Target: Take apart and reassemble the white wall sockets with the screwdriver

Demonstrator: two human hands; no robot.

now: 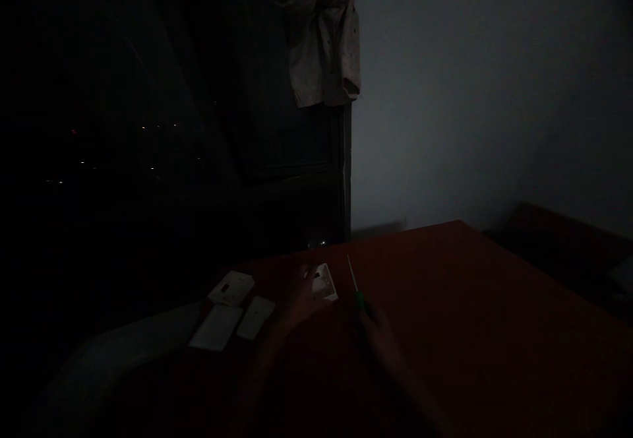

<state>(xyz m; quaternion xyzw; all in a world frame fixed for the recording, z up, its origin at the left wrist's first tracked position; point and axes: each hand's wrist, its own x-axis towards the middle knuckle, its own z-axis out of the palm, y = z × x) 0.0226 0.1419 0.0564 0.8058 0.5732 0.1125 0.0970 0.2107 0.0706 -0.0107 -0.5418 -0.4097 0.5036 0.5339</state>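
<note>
The view is dark. My right hand [383, 339] is closed around the green handle of a screwdriver [353, 274], whose thin shaft points up and away from me, apart from the box. Left of it, my left hand [304, 303] grips a small white open box [325, 285] by its near left side. Small dark parts show inside the box, too dim to name. To the left of that hand lie a white flat piece with a dark slot [238, 286], a larger plain white plate [216, 327] and a smaller white plate [256, 317].
A reddish-brown table [445, 293] bears these things, its far edge near a dark window [148, 95] and a pale wall [469, 95]. Patterned clothing [321, 49] hangs above the far edge. Something like a chair back [568, 233] stands beyond the right edge.
</note>
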